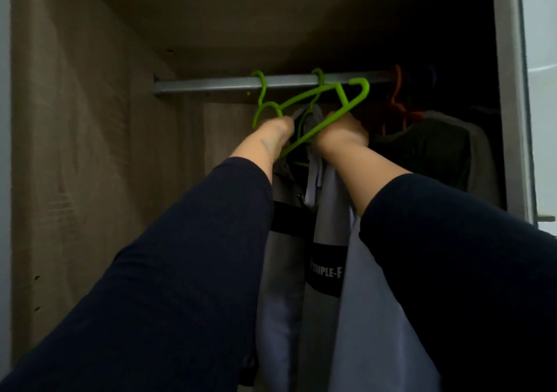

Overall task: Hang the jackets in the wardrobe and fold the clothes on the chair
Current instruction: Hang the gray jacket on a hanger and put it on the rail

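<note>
While both hands (pixel 272 134) grip hangers (pixel 328 106), the rail's (pixel 211 85) left stretch lies bare.

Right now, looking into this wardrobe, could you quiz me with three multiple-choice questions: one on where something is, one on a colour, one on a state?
1. Where does the orange hanger hang on the rail?
A. Right of the green hangers
B. At the far left end
C. Not on the rail at all

2. What colour is the tilted hanger that the hands hold?
A. Orange
B. Green
C. White

3. Is that tilted hanger's hook on the rail?
A. Yes, hooked on
B. No, off the rail

Answers: 1 A, it sits in the dark right part. 2 B, bright green between the left hand and right hand. 3 B, its hook points free in front of the rail.
</note>
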